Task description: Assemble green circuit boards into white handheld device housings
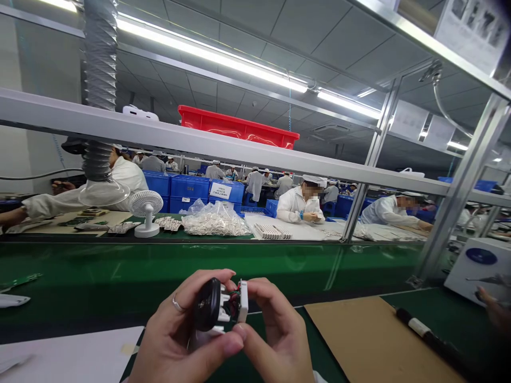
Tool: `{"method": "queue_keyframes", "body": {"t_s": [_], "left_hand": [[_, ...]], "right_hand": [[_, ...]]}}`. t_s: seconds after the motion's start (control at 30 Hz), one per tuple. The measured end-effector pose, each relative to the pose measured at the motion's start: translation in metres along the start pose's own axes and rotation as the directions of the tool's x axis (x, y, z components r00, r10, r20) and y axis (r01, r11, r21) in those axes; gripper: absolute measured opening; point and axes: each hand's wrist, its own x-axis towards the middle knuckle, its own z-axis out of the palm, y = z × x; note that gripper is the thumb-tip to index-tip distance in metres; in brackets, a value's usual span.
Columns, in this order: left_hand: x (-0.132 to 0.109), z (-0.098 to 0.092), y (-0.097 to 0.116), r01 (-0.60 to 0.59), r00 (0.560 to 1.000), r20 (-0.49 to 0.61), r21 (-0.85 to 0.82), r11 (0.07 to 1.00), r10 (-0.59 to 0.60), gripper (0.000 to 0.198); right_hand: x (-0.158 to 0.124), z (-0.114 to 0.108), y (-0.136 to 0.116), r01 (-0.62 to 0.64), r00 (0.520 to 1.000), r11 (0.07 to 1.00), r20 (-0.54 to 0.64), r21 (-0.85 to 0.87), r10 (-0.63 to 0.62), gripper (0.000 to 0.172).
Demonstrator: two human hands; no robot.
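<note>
Both my hands hold one small assembly [222,306] low in the middle of the view. It has a black round part on the left, a white plastic piece on the right, and thin red and dark wires between them. My left hand [179,335], with a ring on one finger, wraps its fingers round the black part, thumb underneath. My right hand [275,335] pinches the white piece from the right. The assembly is held above the green mat [80,298] near the front edge.
A brown cardboard sheet [359,340] with a black marker [427,332] lies at the right, white paper [67,356] at the left. A green conveyor [239,260] runs across. Beyond it are a small white fan [146,213], bagged parts [215,221], seated workers, and a red bin [237,127] on the shelf.
</note>
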Motion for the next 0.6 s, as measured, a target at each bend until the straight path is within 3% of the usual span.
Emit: {"method": "queue_keyframes", "body": {"t_s": [0.1,0.2,0.3,0.4,0.6], "left_hand": [[0.003,0.0,-0.001,0.015,1.0,0.013,-0.012,1.0,-0.015,0.042],[0.007,0.0,-0.005,0.205,0.976,0.103,-0.122,0.971,-0.193,0.062],[0.007,0.002,-0.01,0.343,0.932,0.21,-0.238,0.909,-0.297,0.075],[0.007,0.002,-0.015,0.365,0.919,0.259,-0.268,0.891,-0.298,0.076],[0.008,-0.004,-0.025,0.395,0.882,0.384,-0.28,0.875,-0.275,0.078]], "right_hand": [[-0.005,0.002,0.002,0.031,0.994,0.995,-0.1,-0.092,-0.04,0.035],[-0.008,0.006,0.001,0.123,0.964,0.944,-0.19,-0.305,-0.187,0.047],[-0.006,0.009,-0.005,0.249,0.915,0.867,-0.188,-0.432,-0.356,0.045],[-0.001,0.012,-0.01,0.276,0.882,0.863,-0.245,-0.424,-0.403,0.043],[0.002,0.018,-0.01,0.331,0.865,0.868,-0.25,-0.369,-0.436,0.049]]}}
